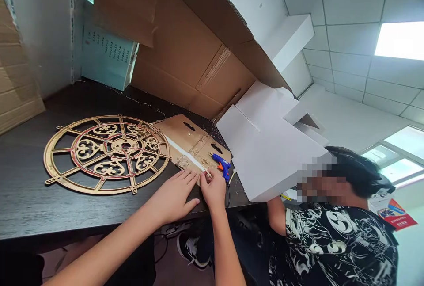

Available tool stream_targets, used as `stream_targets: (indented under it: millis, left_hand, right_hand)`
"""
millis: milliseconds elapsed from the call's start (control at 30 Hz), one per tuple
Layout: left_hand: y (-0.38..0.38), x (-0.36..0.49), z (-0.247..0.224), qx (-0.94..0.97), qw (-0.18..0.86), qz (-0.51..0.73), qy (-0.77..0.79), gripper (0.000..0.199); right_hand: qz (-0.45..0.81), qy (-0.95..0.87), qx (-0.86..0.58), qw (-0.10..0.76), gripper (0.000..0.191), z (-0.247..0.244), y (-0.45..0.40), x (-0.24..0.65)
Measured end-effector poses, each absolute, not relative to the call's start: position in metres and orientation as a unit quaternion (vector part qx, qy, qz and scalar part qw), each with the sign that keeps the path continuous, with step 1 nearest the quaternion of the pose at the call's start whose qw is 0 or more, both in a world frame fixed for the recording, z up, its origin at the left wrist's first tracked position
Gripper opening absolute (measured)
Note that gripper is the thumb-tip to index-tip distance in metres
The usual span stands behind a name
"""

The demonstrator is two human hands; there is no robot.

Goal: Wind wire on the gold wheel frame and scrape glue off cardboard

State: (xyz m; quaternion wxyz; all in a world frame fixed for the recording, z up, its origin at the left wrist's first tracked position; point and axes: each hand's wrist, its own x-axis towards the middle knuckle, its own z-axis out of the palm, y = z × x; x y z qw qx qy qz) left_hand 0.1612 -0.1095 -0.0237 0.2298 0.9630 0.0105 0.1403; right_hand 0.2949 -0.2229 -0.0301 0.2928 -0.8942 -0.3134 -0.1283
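Hands (175,194) — two, strip (187,155) — one, glue gun (223,165) — one

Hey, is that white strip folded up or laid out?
Laid out: the strip runs nearly straight across the cardboard, from near the wheel toward the right hand.

We see a dark wood-grain worktop (23,204) bearing 1 round openwork frame (116,146) lying flat, 1 slotted cardboard sheet (200,138) beside it, 1 large white structure (268,144) rightward, and 1 pale-blue box (105,56) behind.
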Motion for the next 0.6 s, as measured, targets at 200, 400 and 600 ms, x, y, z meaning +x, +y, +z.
stream_targets:
  millis: [200, 400, 600]
  left_hand:
    - [-0.1093, 0.1615, -0.0233, 0.959, 0.239, 0.152, 0.012, 0.069]
    - [-0.1102, 0.1623, -0.0261, 0.955, 0.244, 0.167, 0.010, 0.068]
    - [-0.1108, 0.1636, -0.0273, 0.959, 0.235, 0.156, 0.009, 0.070]
  right_hand:
    - [-0.120, -0.319, -0.868, 0.361, 0.021, -0.0265, -0.2267, 0.2960]
    - [-0.116, -0.317, -0.873, 0.351, 0.021, -0.0297, -0.2267, 0.2948]
    - [-0.141, -0.323, -0.895, 0.275, 0.019, -0.0274, -0.2244, 0.2902]
